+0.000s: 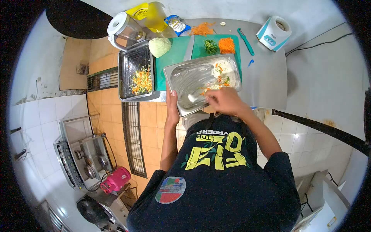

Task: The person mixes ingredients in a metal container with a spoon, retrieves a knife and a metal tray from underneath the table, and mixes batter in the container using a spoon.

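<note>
My left hand (172, 103) grips the near left wall of a rectangular metal pan (177, 79), which sits tilted at the front of the table. White batter (230, 69) with carrot and green bits lies at the pan's right end, and a thin white smear covers its base. My right hand (226, 101) is over the pan's near edge, fingers curled in and blurred; what they hold, if anything, I cannot make out. A pale blurred patch (193, 97) shows just left of its fingers. Beyond the pan, a green cutting board (170, 62) carries a knife (189, 48), chopped greens (210, 46) and grated carrot (227, 45).
On the left, a dark tray (123, 77) contains mixed chopped vegetables (142, 80). Behind are a cabbage (159, 46), a blender jug (125, 29), a yellow pouch (152, 17) and a blue packet (177, 25). A green peeler (246, 41) and blender base (274, 33) stand right.
</note>
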`<state>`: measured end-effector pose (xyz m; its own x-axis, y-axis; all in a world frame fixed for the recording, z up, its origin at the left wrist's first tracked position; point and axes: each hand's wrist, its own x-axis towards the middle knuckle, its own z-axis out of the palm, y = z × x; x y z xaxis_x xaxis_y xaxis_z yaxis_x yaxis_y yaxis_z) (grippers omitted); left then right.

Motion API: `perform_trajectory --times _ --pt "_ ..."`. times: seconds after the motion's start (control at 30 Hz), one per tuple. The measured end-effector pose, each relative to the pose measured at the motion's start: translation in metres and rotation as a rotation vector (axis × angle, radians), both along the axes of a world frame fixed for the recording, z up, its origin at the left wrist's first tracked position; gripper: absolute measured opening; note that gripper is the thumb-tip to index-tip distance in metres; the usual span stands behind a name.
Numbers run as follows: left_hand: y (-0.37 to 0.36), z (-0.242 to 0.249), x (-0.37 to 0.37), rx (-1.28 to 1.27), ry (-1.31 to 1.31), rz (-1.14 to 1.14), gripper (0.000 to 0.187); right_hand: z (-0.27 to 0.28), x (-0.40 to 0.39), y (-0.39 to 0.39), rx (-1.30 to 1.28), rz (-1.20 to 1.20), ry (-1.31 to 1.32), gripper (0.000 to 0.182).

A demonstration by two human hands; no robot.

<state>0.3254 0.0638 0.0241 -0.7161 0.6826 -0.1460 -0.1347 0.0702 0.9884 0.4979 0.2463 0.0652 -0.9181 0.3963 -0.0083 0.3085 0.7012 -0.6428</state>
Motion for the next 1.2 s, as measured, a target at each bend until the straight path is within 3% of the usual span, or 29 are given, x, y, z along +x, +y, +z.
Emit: perform_trajectory --times 0.07,0.2,0.27,0.4,0.57,0.6,0.7,0.8,0.87,0.97,1.1,1.2 --pt "0.001 0.000 0.003 0.026 0.005 0.016 0.071 0.000 0.004 0.021 -0.034 -0.113 0.019 0.016" --pt "-0.002 0.002 0.005 0.013 0.038 0.002 0.071 0.022 0.000 -0.012 -0.154 0.037 0.016 0.018" --pt "-0.001 0.005 0.002 0.044 0.042 -0.056 0.075 0.013 0.002 -0.005 -0.100 0.033 -0.078 0.018" --pt "-0.007 -0.009 0.005 0.036 -0.135 0.095 0.077 0.003 0.023 0.033 -0.012 -0.066 -0.153 0.019" --pt "-0.004 -0.018 0.002 0.046 -0.010 0.026 0.077 0.017 -0.001 0.002 -0.123 0.074 -0.085 0.024" --pt "-0.004 -0.018 0.001 0.043 0.023 0.013 0.077 0.020 -0.006 0.001 -0.086 0.066 -0.173 0.026" --pt "-0.003 -0.015 -0.003 0.073 0.030 0.022 0.077 -0.014 0.010 0.048 -0.077 0.044 -0.259 0.028" --pt "-0.003 -0.015 0.002 0.096 0.024 0.029 0.077 0.005 0.014 0.068 -0.021 0.013 -0.299 0.030" --pt "-0.001 -0.015 0.005 0.119 0.020 0.012 0.076 0.008 0.002 0.057 -0.043 0.042 -0.154 0.032" --pt "0.002 -0.015 0.003 0.147 -0.007 -0.006 0.074 0.026 -0.029 0.019 -0.159 0.145 -0.185 0.034" --pt "-0.004 -0.019 0.005 0.138 -0.033 0.061 0.073 -0.025 -0.003 0.078 -0.017 0.072 -0.311 0.036" --pt "-0.002 -0.017 0.007 0.145 -0.018 0.057 0.074 0.013 -0.002 0.085 0.016 0.042 -0.354 0.034"
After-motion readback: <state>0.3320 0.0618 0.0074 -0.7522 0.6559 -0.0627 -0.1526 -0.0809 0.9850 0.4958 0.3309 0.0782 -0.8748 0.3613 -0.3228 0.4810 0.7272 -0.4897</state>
